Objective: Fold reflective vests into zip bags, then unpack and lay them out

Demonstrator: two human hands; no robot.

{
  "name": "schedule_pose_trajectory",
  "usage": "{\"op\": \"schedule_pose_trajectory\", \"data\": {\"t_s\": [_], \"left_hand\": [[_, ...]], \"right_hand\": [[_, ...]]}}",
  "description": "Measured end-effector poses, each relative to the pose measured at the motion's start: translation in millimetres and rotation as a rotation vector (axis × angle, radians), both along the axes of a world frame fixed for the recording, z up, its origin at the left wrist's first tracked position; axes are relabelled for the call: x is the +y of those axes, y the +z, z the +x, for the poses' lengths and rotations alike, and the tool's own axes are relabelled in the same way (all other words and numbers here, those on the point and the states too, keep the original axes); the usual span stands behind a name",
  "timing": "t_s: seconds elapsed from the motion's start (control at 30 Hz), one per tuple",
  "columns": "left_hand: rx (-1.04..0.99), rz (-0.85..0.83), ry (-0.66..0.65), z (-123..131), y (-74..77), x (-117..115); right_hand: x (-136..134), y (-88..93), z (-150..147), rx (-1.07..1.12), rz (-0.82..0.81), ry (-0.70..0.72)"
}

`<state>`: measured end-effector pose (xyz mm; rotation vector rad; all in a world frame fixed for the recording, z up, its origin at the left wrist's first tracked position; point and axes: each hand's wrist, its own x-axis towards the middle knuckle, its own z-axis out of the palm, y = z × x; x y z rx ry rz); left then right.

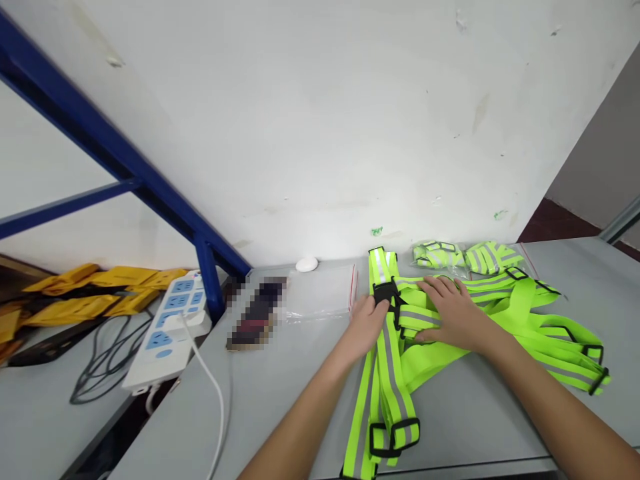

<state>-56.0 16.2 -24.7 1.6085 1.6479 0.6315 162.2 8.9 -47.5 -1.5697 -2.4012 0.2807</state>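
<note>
Neon-yellow reflective straps (391,360) with grey stripes and black plastic adjusters lie in a bundle on the grey table. My left hand (367,325) closes on the bundle's left part, its thumb against a black buckle (386,293). My right hand (454,315) rests over the straps just right of that buckle. Its fingers are apart, with the thumb on the near side of a folded strap (420,317). More loops fan out to the right under and beyond my right wrist. Short strap ends with black adjusters (405,433) hang toward the table's front edge.
Two clear bags of folded straps (493,257) lie by the white wall. Left of my hands are a clear plastic bag (320,293), a white rounded object (307,265) and a blurred-out item (257,317). A power strip (167,333) with cables sits beside a blue metal frame (165,200).
</note>
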Motion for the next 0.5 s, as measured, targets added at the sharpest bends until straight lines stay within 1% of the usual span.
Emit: {"op": "schedule_pose_trajectory", "data": {"t_s": [0.1, 0.2, 0.3, 0.4, 0.5], "left_hand": [[-0.012, 0.017, -0.006, -6.3, 2.7, 2.8], [0.041, 0.043, 0.007, -11.5, 5.0, 7.2], [0.088, 0.070, -0.018, -15.4, 3.6, 11.4], [0.119, 0.078, -0.051, -18.3, -2.1, 14.1], [0.213, 0.136, -0.051, -19.3, -7.6, 13.7]], "right_hand": [[-0.2, 0.9, 8.6, -0.039, -0.073, -0.023], [-1.5, 4.8, 11.8, -0.038, -0.080, -0.031], [-1.2, 6.6, 11.3, -0.041, -0.078, -0.032], [0.6, 8.4, 9.1, -0.040, -0.024, -0.029], [1.4, 13.1, 4.5, -0.054, 0.072, -0.084]]}}
